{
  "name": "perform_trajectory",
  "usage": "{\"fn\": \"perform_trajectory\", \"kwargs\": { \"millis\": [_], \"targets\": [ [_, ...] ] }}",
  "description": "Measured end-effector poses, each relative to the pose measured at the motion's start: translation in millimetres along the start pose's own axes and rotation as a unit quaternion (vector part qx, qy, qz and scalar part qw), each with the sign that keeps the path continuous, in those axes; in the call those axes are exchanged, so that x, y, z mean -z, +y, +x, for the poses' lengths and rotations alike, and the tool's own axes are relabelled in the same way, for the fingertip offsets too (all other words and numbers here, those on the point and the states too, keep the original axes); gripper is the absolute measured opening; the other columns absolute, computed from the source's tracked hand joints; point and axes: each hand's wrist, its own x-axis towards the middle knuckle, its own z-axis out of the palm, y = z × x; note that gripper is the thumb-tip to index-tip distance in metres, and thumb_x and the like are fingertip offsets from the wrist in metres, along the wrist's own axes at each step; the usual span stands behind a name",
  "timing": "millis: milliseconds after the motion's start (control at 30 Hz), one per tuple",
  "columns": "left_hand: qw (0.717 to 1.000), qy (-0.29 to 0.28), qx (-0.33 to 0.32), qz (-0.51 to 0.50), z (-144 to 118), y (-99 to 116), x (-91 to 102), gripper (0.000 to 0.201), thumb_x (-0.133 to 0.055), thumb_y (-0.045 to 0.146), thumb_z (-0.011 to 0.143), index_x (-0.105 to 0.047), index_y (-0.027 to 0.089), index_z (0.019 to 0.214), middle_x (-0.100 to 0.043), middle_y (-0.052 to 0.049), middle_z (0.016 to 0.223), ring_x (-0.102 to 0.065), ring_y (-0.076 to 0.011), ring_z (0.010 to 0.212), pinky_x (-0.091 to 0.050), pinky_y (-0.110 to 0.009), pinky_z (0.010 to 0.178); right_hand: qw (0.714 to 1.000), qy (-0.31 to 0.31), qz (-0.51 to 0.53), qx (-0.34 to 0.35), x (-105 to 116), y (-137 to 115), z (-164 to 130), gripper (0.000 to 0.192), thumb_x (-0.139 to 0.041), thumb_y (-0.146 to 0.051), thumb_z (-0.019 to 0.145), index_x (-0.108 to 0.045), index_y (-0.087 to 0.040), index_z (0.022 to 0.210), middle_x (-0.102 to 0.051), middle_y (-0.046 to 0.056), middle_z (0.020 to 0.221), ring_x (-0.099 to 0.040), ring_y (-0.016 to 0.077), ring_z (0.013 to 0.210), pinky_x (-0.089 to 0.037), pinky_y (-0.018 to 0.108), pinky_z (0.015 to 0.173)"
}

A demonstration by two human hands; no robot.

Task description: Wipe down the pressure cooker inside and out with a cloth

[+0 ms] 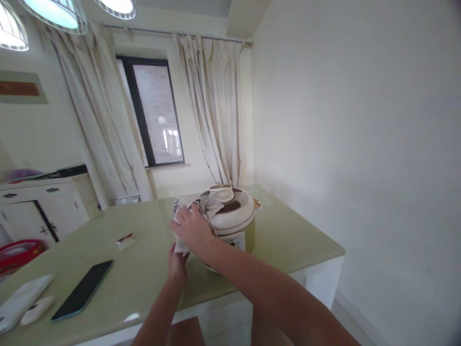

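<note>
A cream and brown rice cooker [232,214] stands on the pale green table [144,269], near its right end. My right hand [192,228] presses a light patterned cloth [201,207] against the cooker's lid and left side. My left hand [177,263] is lower, at the cooker's left base, touching the hanging edge of the same cloth. A round knob [221,192] tops the lid.
On the table's left lie a black phone [83,290], a white flat device [19,302], a small white oval object [36,310] and a small wrapped packet [126,240]. A white cabinet [39,204] and a red basket [18,252] stand at the left. Curtains flank a window behind; a wall runs along the right.
</note>
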Motion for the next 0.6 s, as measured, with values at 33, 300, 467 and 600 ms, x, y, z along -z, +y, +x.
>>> {"fn": "perform_trajectory", "kwargs": {
  "millis": [33,300,467,600],
  "targets": [
    [0.999,0.024,0.037,-0.004,6.9,5.2,11.9,0.046,-0.047,0.034,0.083,-0.066,0.028,0.124,-0.077,-0.009,0.113,-0.074,-0.0268,0.109,-0.061,-0.047,0.095,1.000,-0.002,-0.004,0.011,-9.3,-8.2,-7.1,0.024,-0.048,-0.026,0.109,-0.069,-0.020,0.118,-0.072,0.010,0.123,-0.058,0.0280,0.123,-0.042,0.052,0.108],
    [0.994,-0.001,-0.105,0.009,42.3,87.1,10.5,0.046,-0.054,0.047,0.085,-0.067,0.023,0.122,-0.072,-0.012,0.135,-0.067,-0.0262,0.124,-0.049,-0.048,0.110,0.988,-0.064,0.062,0.126,-80.9,-64.4,-87.8,0.004,-0.073,-0.021,0.096,-0.075,-0.019,0.093,-0.078,0.003,0.094,-0.068,0.0213,0.090,-0.052,0.038,0.081],
    [0.994,-0.040,-0.097,0.035,57.2,118.9,-23.2,0.040,-0.066,0.042,0.075,-0.075,0.020,0.107,-0.077,-0.010,0.120,-0.067,-0.0268,0.117,-0.049,-0.042,0.105,0.981,-0.029,0.057,0.185,-35.7,-27.7,-72.6,0.010,-0.063,-0.020,0.102,-0.073,-0.023,0.101,-0.075,0.004,0.092,-0.065,0.0232,0.096,-0.048,0.038,0.079],
    [0.993,-0.118,-0.022,0.002,68.7,116.5,-28.9,0.035,-0.074,0.033,0.065,-0.076,0.018,0.097,-0.078,-0.005,0.087,-0.072,-0.0263,0.090,-0.057,-0.037,0.083,0.990,0.013,0.034,0.138,31.7,21.1,-54.0,0.019,-0.050,-0.024,0.108,-0.066,-0.026,0.118,-0.071,0.006,0.112,-0.060,0.0254,0.108,-0.045,0.046,0.094]
  ]
}}
